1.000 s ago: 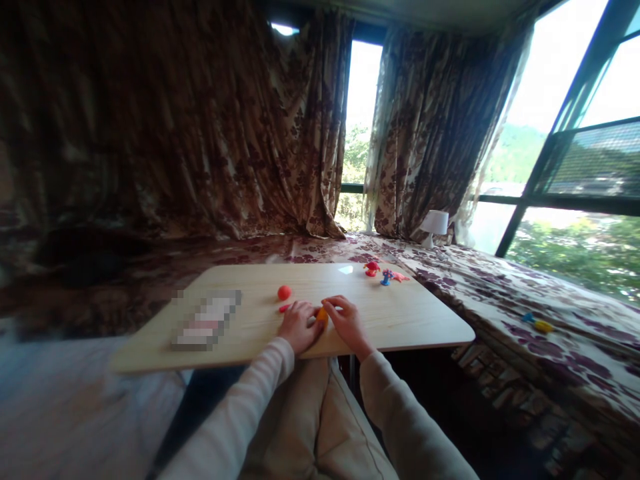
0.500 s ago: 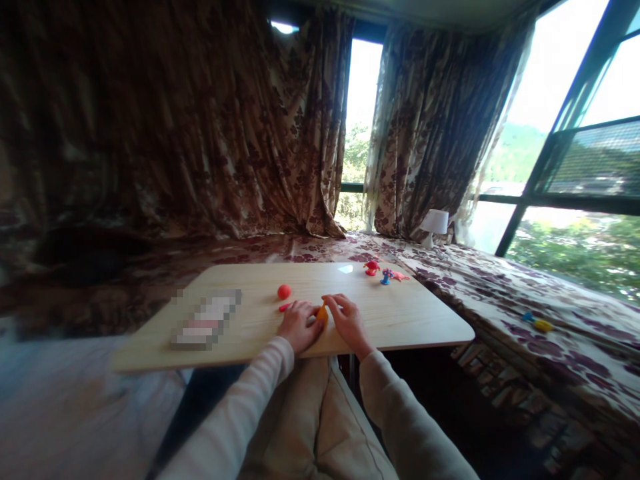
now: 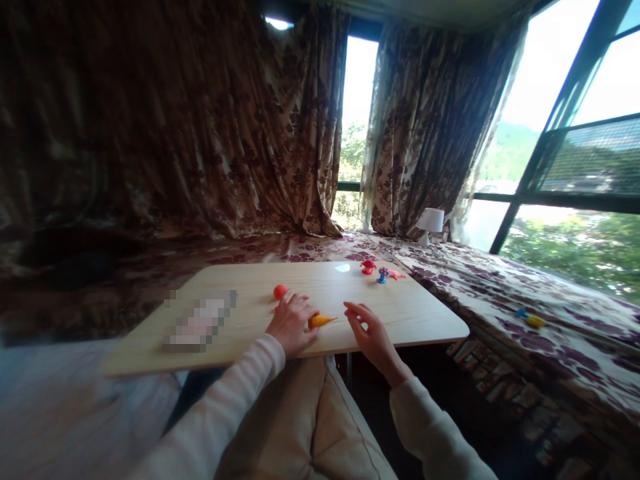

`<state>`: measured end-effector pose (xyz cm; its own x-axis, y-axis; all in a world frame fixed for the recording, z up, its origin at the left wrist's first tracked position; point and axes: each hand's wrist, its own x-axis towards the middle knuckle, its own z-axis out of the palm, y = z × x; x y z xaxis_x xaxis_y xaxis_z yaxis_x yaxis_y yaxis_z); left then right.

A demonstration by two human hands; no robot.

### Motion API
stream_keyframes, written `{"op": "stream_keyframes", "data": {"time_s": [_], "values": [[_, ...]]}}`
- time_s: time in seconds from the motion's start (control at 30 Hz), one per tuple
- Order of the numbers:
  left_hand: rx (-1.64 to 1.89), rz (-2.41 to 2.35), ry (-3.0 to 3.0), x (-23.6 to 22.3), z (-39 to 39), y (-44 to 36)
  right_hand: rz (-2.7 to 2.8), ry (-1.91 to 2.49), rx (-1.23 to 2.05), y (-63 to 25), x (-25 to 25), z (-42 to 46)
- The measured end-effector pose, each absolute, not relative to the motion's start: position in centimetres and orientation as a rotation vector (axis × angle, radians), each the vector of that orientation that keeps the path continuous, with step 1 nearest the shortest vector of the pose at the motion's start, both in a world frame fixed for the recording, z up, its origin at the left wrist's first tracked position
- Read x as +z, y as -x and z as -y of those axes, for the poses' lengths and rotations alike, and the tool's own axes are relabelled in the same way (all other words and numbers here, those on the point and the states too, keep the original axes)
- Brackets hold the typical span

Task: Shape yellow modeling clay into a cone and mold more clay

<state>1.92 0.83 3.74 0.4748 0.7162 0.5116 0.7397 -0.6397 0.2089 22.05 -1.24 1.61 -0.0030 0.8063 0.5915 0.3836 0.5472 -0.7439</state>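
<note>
My left hand [image 3: 294, 325] rests over the pale wooden table [image 3: 400, 320], closed around the thick end of a yellow-orange tapered piece [image 3: 323, 321]. The piece's pointed tip sticks out to the right. My right hand [image 3: 369, 332] is apart from it, a short way to the right, with fingers partly stretched, nothing visible between them. Just beyond my left fingers sits a red ball [image 3: 280, 291], partly covered. A small red bit peeks out beside the same hand, mostly hidden.
Toward the table's back right stand a red figure [image 3: 368, 267] and a blue figure [image 3: 383, 275], beside a flat coral-coloured shape [image 3: 397, 275]. A pixelated item [image 3: 200, 323] lies on the left. A yellow object [image 3: 535, 321] and a white lamp [image 3: 431, 220] are on the patterned cover.
My right hand has let go of the yellow-orange piece and moved right. The piece has tipped from upright to lying pointed rightward, still in my left hand.
</note>
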Motion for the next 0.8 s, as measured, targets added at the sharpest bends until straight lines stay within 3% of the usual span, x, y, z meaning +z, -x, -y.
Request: {"op": "stream_keyframes", "data": {"time_s": [0.17,0.33,0.8], "values": [[-0.624,1.111,2.689,5.3,0.7,-2.4,2.031,1.470,0.041,-23.4,1.9,5.7],[-0.609,1.086,2.708,5.8,1.7,-2.4,2.228,1.761,0.003,-21.1,2.5,7.2],[-0.627,1.139,2.688,4.5,2.8,-1.4,2.396,1.821,0.002,-19.0,2.0,7.9]]}}
